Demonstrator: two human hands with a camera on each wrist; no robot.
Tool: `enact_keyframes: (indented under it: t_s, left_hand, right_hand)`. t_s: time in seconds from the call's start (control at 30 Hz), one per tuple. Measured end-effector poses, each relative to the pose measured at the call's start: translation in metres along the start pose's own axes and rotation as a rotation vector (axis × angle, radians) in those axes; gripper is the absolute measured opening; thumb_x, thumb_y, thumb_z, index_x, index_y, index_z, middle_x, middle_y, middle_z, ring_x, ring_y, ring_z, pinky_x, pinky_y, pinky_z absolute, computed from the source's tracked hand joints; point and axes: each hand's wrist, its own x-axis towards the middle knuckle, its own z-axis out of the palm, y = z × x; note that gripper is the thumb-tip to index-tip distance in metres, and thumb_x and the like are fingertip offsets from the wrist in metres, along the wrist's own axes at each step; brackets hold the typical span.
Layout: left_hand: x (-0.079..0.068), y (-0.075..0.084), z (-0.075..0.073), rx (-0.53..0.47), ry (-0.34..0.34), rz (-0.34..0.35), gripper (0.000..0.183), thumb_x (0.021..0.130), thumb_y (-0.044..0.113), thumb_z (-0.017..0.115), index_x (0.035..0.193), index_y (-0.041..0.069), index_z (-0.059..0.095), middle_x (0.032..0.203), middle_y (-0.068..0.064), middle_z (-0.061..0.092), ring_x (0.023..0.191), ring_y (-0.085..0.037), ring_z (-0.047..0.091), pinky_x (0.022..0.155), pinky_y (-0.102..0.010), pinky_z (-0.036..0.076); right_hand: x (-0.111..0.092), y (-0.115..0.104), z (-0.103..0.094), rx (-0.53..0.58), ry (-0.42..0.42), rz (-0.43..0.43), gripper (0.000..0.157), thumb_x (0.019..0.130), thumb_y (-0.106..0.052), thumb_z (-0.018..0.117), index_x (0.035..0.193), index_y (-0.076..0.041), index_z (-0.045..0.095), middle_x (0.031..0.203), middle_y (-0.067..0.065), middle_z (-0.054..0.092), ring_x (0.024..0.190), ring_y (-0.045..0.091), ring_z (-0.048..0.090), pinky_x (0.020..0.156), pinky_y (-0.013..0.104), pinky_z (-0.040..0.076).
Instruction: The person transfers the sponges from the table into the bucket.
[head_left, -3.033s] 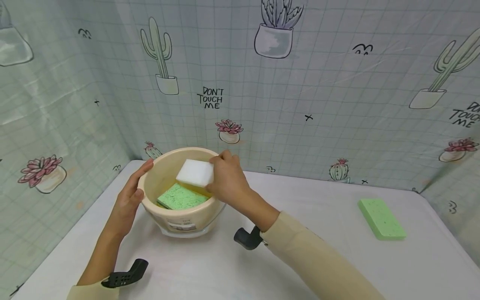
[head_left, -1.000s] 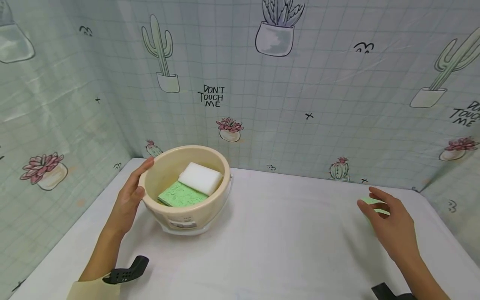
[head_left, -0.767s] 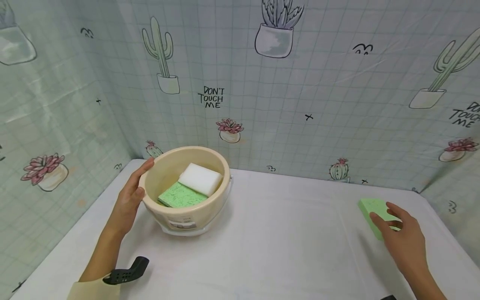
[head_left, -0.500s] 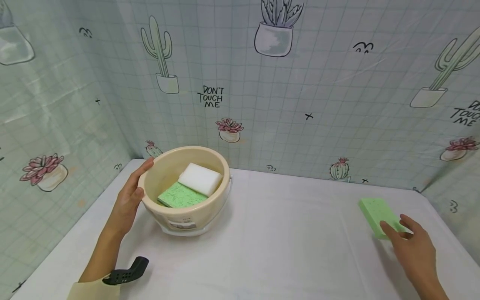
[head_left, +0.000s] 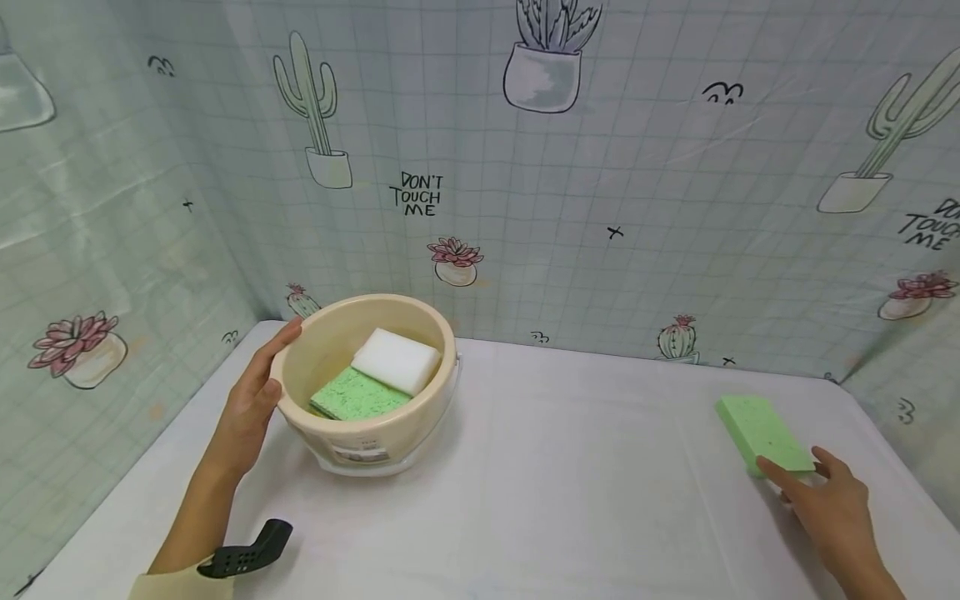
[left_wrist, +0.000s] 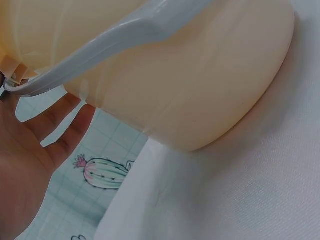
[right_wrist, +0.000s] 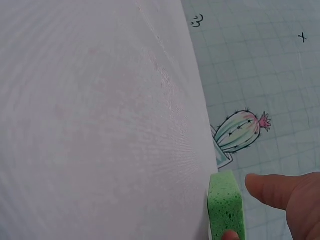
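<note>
My left hand rests against the left outside of a cream bucket, fingers stretched along its wall below the rim in the left wrist view. Inside the bucket, a white sponge lies partly over a speckled green sponge. At the far right of the table, my right hand is at the near end of a second green sponge. Its thumb and fingers are spread around that end. In the right wrist view, the thumb stands apart from the sponge, and a fingertip overlaps its lower end.
The table has a white cover. A curtain with printed cacti and a grid hangs behind it and along both sides. The bucket's grey handle hangs down against its outer wall. A black wrist camera sits on my left forearm.
My right hand has let go of the white sponge in the bucket and moved to the far right, then down along the second green sponge to its near end. My left hand stays at the bucket.
</note>
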Motion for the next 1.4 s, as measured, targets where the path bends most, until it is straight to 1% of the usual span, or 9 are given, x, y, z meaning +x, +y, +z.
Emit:
enact_keyframes:
  t_s: [0.1,0.27,0.4,0.6,0.77,1.17,1.23,1.33,1.4]
  left_hand:
    - [-0.001,0.001,0.0,-0.001,0.005,-0.003,0.058,0.099,0.033,0.049,0.15,0.011,0.032,0.156,-0.005,0.023,0.143,-0.02,0.016,0.106,-0.017,0.027]
    - [0.0,0.002,-0.001,-0.015,0.003,0.004,0.057,0.1,0.031,0.049,0.15,0.01,0.031,0.157,-0.006,0.023,0.143,-0.02,0.015,0.106,-0.018,0.026]
    - [0.0,0.001,-0.001,-0.019,-0.001,0.009,0.057,0.1,0.031,0.049,0.15,0.01,0.031,0.156,-0.006,0.023,0.143,-0.02,0.015,0.107,-0.018,0.026]
    - [0.001,-0.001,-0.001,-0.032,-0.008,0.021,0.057,0.1,0.031,0.048,0.149,0.008,0.031,0.156,-0.008,0.023,0.143,-0.021,0.015,0.107,-0.018,0.026]
    - [0.001,0.002,0.0,-0.027,0.0,0.007,0.058,0.1,0.031,0.049,0.15,0.009,0.031,0.157,-0.006,0.022,0.143,-0.02,0.015,0.106,-0.018,0.027]
    - [0.003,0.001,0.0,-0.033,-0.024,0.039,0.054,0.101,0.028,0.045,0.149,0.007,0.031,0.157,-0.006,0.022,0.143,-0.019,0.015,0.107,-0.017,0.026]
    - [0.002,0.001,0.0,-0.034,-0.021,0.032,0.054,0.101,0.029,0.046,0.149,0.008,0.032,0.157,-0.005,0.022,0.143,-0.018,0.016,0.106,-0.017,0.026]
    - [0.001,0.001,0.001,-0.033,-0.024,0.026,0.054,0.101,0.028,0.045,0.149,0.008,0.031,0.157,-0.006,0.021,0.143,-0.019,0.016,0.106,-0.017,0.027]
    - [0.001,0.001,0.001,-0.028,-0.017,0.019,0.054,0.101,0.029,0.046,0.149,0.009,0.032,0.157,-0.005,0.022,0.143,-0.018,0.016,0.106,-0.017,0.027]
  right_hand:
    - [0.001,0.0,0.001,0.004,0.004,-0.005,0.116,0.08,-0.063,0.062,0.149,0.006,0.0,0.15,0.036,0.008,0.1,0.042,0.056,0.096,0.06,0.035]
    - [0.0,0.0,0.006,0.041,0.01,0.001,0.116,0.08,-0.062,0.064,0.149,0.005,-0.001,0.151,0.035,0.004,0.124,0.048,0.034,0.101,0.062,0.028]
    - [-0.003,0.0,0.012,0.069,0.044,0.022,0.114,0.081,-0.057,0.066,0.15,0.003,-0.002,0.152,0.034,0.001,0.131,0.051,0.022,0.102,0.061,0.027]
    - [-0.005,0.001,0.017,0.102,0.095,0.026,0.11,0.083,-0.049,0.069,0.151,0.002,-0.001,0.152,0.033,0.003,0.13,0.048,0.024,0.104,0.059,0.026]
    - [0.003,0.006,0.017,0.136,0.101,0.03,0.112,0.08,-0.051,0.071,0.151,0.002,0.002,0.153,0.032,0.004,0.138,0.047,0.015,0.106,0.057,0.024]
    - [0.001,0.004,0.015,0.122,0.094,0.031,0.104,0.083,-0.046,0.07,0.151,0.002,0.007,0.149,0.033,0.02,0.13,0.048,0.03,0.102,0.058,0.031]
    - [0.0,0.003,0.015,0.115,0.1,0.03,0.102,0.083,-0.044,0.07,0.151,0.002,0.009,0.148,0.033,0.023,0.127,0.046,0.036,0.096,0.056,0.038]
    - [0.0,0.003,0.015,0.111,0.113,0.025,0.099,0.084,-0.042,0.07,0.15,0.004,0.012,0.144,0.035,0.029,0.116,0.043,0.046,0.075,0.035,0.052]
    - [0.0,0.003,0.014,0.114,0.121,0.016,0.098,0.084,-0.041,0.07,0.15,0.004,0.014,0.14,0.036,0.034,0.107,0.041,0.052,0.058,0.023,0.048]
